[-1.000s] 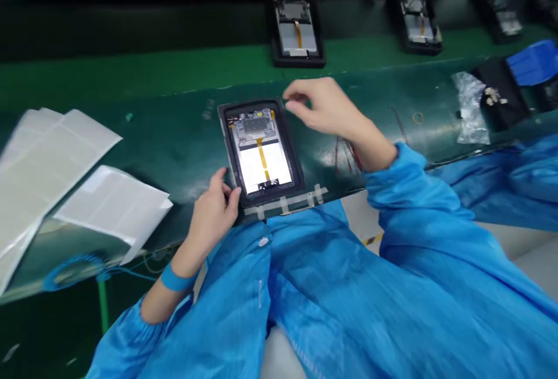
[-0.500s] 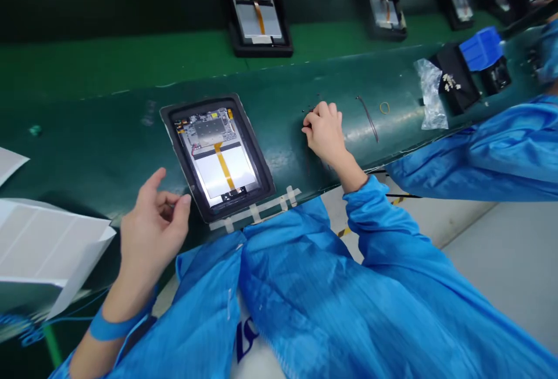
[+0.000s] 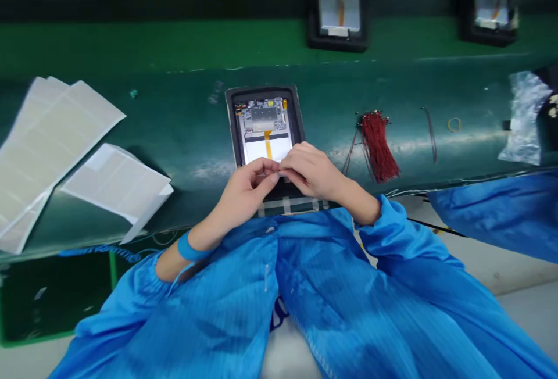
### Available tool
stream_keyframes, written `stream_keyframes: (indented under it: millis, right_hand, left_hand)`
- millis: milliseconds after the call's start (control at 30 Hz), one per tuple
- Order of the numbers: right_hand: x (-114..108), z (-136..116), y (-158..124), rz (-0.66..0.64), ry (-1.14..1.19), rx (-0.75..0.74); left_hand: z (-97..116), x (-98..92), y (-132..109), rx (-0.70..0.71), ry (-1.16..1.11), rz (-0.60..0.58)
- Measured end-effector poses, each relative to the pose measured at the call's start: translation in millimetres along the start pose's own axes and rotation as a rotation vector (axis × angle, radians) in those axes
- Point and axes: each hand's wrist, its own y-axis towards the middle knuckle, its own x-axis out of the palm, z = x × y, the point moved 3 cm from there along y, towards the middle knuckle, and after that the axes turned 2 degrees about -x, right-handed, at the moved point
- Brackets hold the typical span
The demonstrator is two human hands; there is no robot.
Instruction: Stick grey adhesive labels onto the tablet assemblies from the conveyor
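Note:
An opened tablet with a circuit board (image 3: pixel 264 116) and an orange ribbon lies in a black foam tray (image 3: pixel 297 113) on the green bench. Over the tray's lower part, my left hand (image 3: pixel 248 190) and my right hand (image 3: pixel 311 172) meet fingertip to fingertip. Both pinch at the same spot; whatever is between the fingertips is too small to make out. A blue wrist strap (image 3: pixel 192 249) circles my left wrist. To the right of my hands lies a bundle of dark red wires (image 3: pixel 378 146).
White label sheets (image 3: pixel 56 152) and a folded sheet (image 3: pixel 117 184) lie at the left. Single wires (image 3: pixel 430 135), a rubber band (image 3: pixel 454 125) and a clear plastic bag (image 3: pixel 523 117) are at the right. Two more trayed tablets (image 3: pixel 340 10) stand behind.
My right hand has come from the wire bundle to the tablet, and my left hand has moved right to meet it. The view has shifted left, and the red bundle is now uncovered.

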Motion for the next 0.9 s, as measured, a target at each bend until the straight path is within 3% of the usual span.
stream_keyframes:
  millis: [133,267,500,700,800,900]
  right_hand:
    - [10.4,-4.1,1.3,0.039,0.000,-0.028]
    - [7.3,-8.7,0.3,0.058,-0.026,-0.036]
    - [8.6,-19.4,-12.1,-0.010,-0.032,0.209]
    - [24.3,-23.2,-35.4,-0.078,-0.180,0.271]
    - [25.0,-24.5,-41.3,-0.098,-0.224,0.258]
    - [21.9,-25.9,-42.7,-0.106,-0.250,0.218]
  left_hand:
    - [-5.6,-7.8,-4.2,-0.057,-0.094,-0.007]
    - [-7.1,-11.5,-7.8,-0.044,-0.114,0.038]
    - [-13.4,-14.9,-19.8,0.054,0.177,0.126]
    - [-31.1,-31.0,-37.9,0.277,0.602,0.386]
    - [-33.7,-28.9,-42.1,0.484,0.688,0.448]
    - [-37.1,-19.0,-42.2,0.611,0.723,0.436]
